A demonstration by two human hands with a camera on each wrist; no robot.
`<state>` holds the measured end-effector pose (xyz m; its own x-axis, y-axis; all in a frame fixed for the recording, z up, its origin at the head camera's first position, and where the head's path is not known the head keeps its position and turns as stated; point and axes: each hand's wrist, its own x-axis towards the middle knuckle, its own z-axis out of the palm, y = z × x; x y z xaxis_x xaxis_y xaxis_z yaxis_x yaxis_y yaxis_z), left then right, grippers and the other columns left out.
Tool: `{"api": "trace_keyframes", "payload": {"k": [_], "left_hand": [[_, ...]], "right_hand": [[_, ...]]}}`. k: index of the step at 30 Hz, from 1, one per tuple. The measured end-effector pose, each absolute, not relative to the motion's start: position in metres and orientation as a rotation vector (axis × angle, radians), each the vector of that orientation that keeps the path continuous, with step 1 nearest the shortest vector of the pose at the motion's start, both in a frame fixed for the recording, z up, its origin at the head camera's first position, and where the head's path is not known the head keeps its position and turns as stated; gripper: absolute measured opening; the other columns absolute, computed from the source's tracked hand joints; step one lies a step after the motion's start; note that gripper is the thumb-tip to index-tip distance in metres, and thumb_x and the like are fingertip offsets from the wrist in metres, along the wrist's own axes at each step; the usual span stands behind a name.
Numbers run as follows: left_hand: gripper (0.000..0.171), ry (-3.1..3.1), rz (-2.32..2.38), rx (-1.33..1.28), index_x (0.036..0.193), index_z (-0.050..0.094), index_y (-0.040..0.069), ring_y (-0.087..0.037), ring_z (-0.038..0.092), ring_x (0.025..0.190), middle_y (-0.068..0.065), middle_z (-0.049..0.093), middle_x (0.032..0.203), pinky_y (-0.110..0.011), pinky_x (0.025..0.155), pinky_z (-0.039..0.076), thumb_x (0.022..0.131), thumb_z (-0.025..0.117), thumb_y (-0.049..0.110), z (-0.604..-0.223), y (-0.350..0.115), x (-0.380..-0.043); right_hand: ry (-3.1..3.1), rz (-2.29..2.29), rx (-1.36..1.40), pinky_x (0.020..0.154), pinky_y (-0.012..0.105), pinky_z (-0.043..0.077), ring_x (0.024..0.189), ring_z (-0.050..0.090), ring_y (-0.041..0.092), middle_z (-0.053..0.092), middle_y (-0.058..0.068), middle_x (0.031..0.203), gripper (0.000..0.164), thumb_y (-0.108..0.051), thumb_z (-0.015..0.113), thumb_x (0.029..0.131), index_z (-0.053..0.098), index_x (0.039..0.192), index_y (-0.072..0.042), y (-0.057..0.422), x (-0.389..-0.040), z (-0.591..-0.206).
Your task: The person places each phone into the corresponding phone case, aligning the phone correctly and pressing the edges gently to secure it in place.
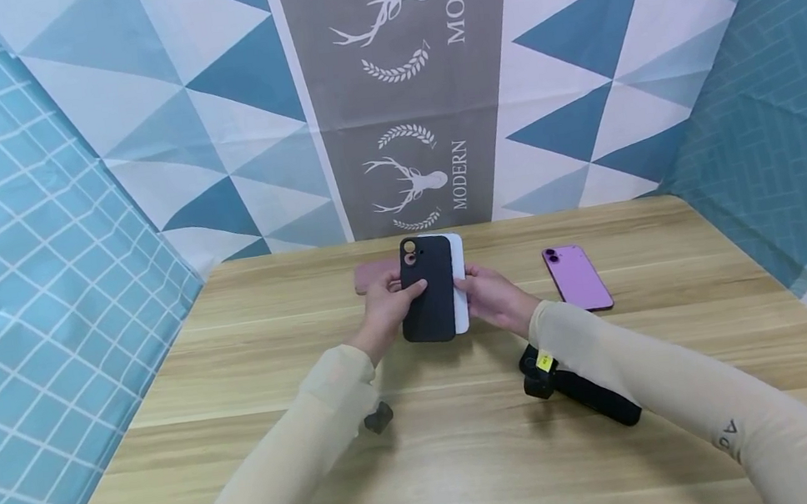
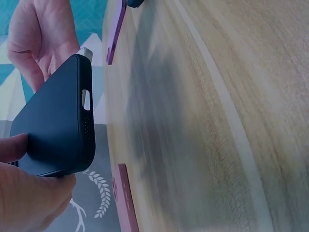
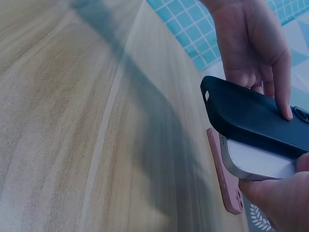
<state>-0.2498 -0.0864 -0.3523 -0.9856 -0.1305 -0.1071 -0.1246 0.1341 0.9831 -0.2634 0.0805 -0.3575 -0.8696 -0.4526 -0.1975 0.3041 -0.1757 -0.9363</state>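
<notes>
My left hand (image 1: 386, 311) pinches a black phone case (image 1: 430, 295) by its left edge, thumb across the flat back. Behind the case is a white phone (image 1: 458, 266), sticking out along the right side. Its outer edge lies between the thumb and fingers of my right hand (image 1: 494, 300). In the right wrist view, the silver-edged phone (image 3: 258, 159) shows below the case (image 3: 246, 108), partly covered by it. Both are held upright above the table, with the case's camera cutouts at the top. The left wrist view shows the case's bottom end with its port slot.
A pink phone case (image 1: 373, 274) lies at the back of the wooden table (image 1: 460, 464), partly behind my left hand. To the right lies a purple phone (image 1: 579, 279), back up. A black strapped device (image 1: 539, 374) is at my right wrist. Patterned cloth (image 1: 410, 117) hangs behind the table.
</notes>
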Motion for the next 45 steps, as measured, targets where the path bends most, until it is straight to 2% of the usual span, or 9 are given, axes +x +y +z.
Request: {"api": "trace_keyframes", "payload": {"k": [7,11,19,26,31,34,38,45], "left_hand": [[0.034,-2.363,-2.067,0.277,0.119,0.056,-0.003,-0.032,0.062,0.112,-0.024,0.063,0.121,-0.041,0.102,0.048,0.089,0.065,0.008,-0.353,-0.086,-0.248],[0.037,-2.369,-2.067,0.300,0.122,0.054,-0.003,-0.031,0.060,0.113,-0.023,0.061,0.124,-0.042,0.104,0.047,0.089,0.066,0.010,-0.353,-0.086,-0.248],[0.038,-2.361,-2.065,0.294,0.122,0.054,-0.001,-0.030,0.060,0.113,-0.022,0.061,0.124,-0.041,0.104,0.047,0.089,0.066,0.012,-0.348,-0.085,-0.246],[0.039,-2.362,-2.042,0.297,0.123,0.054,-0.002,-0.029,0.059,0.114,-0.023,0.061,0.125,-0.040,0.105,0.046,0.088,0.067,0.011,-0.348,-0.087,-0.246],[0.044,-2.375,-2.070,0.298,0.127,0.051,-0.002,-0.030,0.059,0.117,-0.023,0.060,0.127,-0.040,0.106,0.046,0.088,0.068,0.012,-0.351,-0.089,-0.244],[0.043,-2.364,-2.072,0.284,0.126,0.052,-0.003,-0.030,0.060,0.114,-0.023,0.061,0.125,-0.040,0.104,0.047,0.088,0.068,0.012,-0.352,-0.089,-0.244],[0.040,-2.338,-2.076,0.274,0.121,0.055,-0.003,-0.029,0.064,0.108,-0.024,0.064,0.121,-0.038,0.098,0.051,0.087,0.069,0.012,-0.354,-0.087,-0.244],[0.034,-2.302,-2.094,0.298,0.114,0.059,-0.003,-0.018,0.066,0.091,-0.022,0.067,0.113,-0.028,0.083,0.055,0.085,0.071,0.012,-0.357,-0.086,-0.242]], "right_hand": [[1.588,-2.115,-0.143,0.120,0.049,0.024,0.145,0.025,0.035,0.021,0.022,0.157,0.049,-0.006,0.023,0.104,0.012,0.151,0.000,0.080,-0.261,-0.359],[1.576,-2.124,-0.102,0.120,0.049,0.025,0.145,0.026,0.034,0.024,0.020,0.156,0.050,-0.009,0.029,0.104,0.014,0.150,-0.001,0.081,-0.261,-0.357],[1.666,-2.065,-0.119,0.118,0.050,0.029,0.140,0.036,0.029,0.031,0.019,0.154,0.050,-0.012,0.037,0.103,0.019,0.149,-0.004,0.085,-0.259,-0.350],[1.751,-2.047,-0.135,0.115,0.049,0.035,0.126,0.049,0.025,0.036,0.022,0.150,0.052,-0.010,0.043,0.100,0.022,0.147,-0.002,0.080,-0.256,-0.351],[1.767,-2.045,-0.115,0.117,0.048,0.032,0.135,0.042,0.032,0.035,0.021,0.152,0.053,-0.006,0.043,0.100,0.020,0.148,-0.002,0.079,-0.254,-0.354],[1.745,-2.065,-0.112,0.118,0.048,0.030,0.139,0.037,0.033,0.033,0.020,0.154,0.054,-0.005,0.041,0.100,0.018,0.149,-0.002,0.080,-0.253,-0.354],[1.753,-2.065,-0.121,0.118,0.048,0.030,0.138,0.038,0.032,0.033,0.021,0.154,0.054,-0.004,0.041,0.100,0.018,0.149,-0.001,0.079,-0.252,-0.353],[1.797,-2.040,-0.138,0.116,0.048,0.034,0.137,0.041,0.035,0.035,0.024,0.151,0.053,-0.003,0.041,0.100,0.019,0.148,0.000,0.077,-0.250,-0.356]]}}
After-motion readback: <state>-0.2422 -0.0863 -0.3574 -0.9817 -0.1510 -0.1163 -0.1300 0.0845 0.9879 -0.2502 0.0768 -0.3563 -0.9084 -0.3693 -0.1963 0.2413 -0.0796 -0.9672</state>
